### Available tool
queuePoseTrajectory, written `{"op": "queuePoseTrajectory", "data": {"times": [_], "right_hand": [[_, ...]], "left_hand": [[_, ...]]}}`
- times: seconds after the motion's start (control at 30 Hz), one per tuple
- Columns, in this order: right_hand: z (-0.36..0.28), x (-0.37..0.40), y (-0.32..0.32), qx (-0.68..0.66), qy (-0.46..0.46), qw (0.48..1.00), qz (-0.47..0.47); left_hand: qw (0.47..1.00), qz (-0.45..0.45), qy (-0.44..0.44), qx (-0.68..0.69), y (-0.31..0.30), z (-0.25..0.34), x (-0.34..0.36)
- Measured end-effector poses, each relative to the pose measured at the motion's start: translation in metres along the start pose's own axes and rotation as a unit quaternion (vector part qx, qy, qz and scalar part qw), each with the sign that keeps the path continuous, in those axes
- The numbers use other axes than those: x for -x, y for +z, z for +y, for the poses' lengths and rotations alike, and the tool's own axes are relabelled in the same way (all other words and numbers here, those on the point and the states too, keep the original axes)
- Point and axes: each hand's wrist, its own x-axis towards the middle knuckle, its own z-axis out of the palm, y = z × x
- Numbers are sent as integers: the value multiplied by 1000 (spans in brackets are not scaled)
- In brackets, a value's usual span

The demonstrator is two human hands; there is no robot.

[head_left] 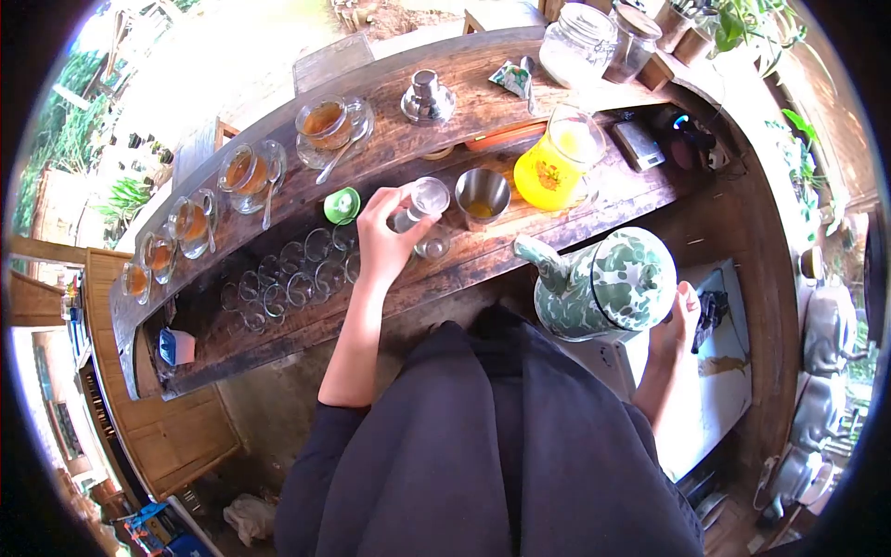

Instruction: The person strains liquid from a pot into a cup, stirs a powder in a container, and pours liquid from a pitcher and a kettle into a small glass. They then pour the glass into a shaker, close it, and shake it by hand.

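Observation:
My left hand [385,237] grips a small clear glass [419,202] above the lower wooden shelf [278,325], near another clear glass [433,245] standing on it. My right hand [682,320] holds the handle of a green-and-white mottled kettle [603,283], its spout pointing left toward the glasses. A steel cup [483,193] with yellowish liquid stands just right of the held glass.
Several empty glasses [288,278] cluster left of my hand. Several filled tea glasses on saucers [249,172] line the upper counter. An orange-juice pitcher [557,158], green lid [342,205], steel shaker [427,97] and jars [577,46] stand around.

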Motion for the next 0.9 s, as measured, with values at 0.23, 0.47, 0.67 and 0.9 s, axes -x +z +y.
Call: {"op": "queuePoseTrajectory", "data": {"times": [0.23,0.47,0.67,0.9], "right_hand": [[-2,-39,-21,16,12,1000,-15],[-12,-65,-2,60,3,994,87],[-22,-91,-27,64,-12,994,87],[-33,-126,-69,49,-25,992,113]], "left_hand": [[984,-17,37,-172,25,1,-24],[950,-60,76,-297,39,13,-33],[909,-13,193,-370,52,21,-38],[962,50,104,-248,76,59,-32]]}}
